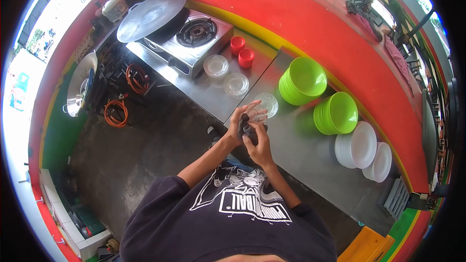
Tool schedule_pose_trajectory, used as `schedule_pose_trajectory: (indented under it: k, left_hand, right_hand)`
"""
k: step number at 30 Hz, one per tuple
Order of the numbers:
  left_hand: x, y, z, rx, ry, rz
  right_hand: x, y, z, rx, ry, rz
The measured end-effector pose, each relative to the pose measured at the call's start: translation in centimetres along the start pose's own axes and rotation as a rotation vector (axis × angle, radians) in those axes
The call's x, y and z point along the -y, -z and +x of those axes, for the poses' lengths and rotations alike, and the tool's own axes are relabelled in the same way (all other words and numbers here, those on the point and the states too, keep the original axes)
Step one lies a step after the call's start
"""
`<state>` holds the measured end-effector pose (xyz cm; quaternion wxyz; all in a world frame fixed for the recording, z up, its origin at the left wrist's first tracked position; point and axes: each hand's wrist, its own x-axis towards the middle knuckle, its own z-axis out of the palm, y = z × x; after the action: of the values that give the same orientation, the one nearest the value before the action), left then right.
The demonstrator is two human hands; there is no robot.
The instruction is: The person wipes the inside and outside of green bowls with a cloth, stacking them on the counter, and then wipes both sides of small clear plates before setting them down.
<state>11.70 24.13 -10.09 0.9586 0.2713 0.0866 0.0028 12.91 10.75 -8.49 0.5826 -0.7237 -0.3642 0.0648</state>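
Both hands meet over the front edge of the steel counter, in the middle of the view. My left hand holds a clear glass dish, its fingers around the near side. A dark cloth is bunched between the hands, and my right hand presses it with bent fingers. Just beyond them, another clear glass dish lies on the counter. Two more glass dishes, one near the stove and one closer to me, rest to the left.
A gas stove with a large wok lid stands at the back left, beside red cups. Stacks of green bowls and white bowls line the red wall. Orange hoses hang at left.
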Motion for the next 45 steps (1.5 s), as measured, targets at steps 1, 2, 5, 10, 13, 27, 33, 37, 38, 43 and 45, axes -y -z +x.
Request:
schedule_pose_trajectory:
  k: [1, 2, 5, 10, 13, 27, 33, 37, 38, 43, 45]
  left_hand:
    - [0.3, 0.5, 0.3, 0.029, 0.001, -0.010]
    - [0.6, 1.1, 0.6, 0.058, 0.002, -0.022]
    - [1.0, 2.2, 0.7, 0.081, 0.014, -0.035]
    - [-0.8, 0.1, -0.8, -0.034, 0.060, -0.060]
    - [-1.3, 0.1, -1.3, -0.061, 0.141, -0.075]
    - [-1.0, -1.1, -3.3, 0.022, 0.079, 0.158]
    - [-0.7, -0.3, -3.5, 0.090, 0.090, 0.183]
    - [-1.7, -1.2, -4.7, 0.008, 0.057, 0.175]
    - [-2.0, -1.3, -5.0, -0.018, 0.037, 0.182]
    - [-1.8, -0.1, -4.1, 0.018, -0.100, 0.190]
    - [-1.8, -0.3, -3.9, -0.010, -0.109, 0.172]
  right_hand:
    - [0.2, -0.1, 0.1, -0.004, 0.029, -0.012]
    - [0.4, -0.2, 0.1, -0.006, 0.058, -0.024]
    - [0.3, 0.1, -0.5, 0.040, 0.151, -0.118]
    - [-1.3, 1.7, -1.4, 0.108, 0.268, -0.272]
    - [-3.0, 2.7, -1.3, 0.097, 0.341, -0.312]
    - [-0.8, 0.1, -0.9, 0.027, 0.235, -0.139]
    - [-0.6, -1.0, 0.5, -0.202, 0.206, -0.288]
    - [-0.7, -0.5, 0.4, -0.274, 0.178, -0.465]
    - [-0.8, -0.3, 0.2, -0.277, 0.155, -0.478]
    - [-0.9, 0.2, -0.5, -0.204, 0.105, -0.477]
    - [-1.0, 0.0, -0.8, -0.226, 0.037, -0.370]
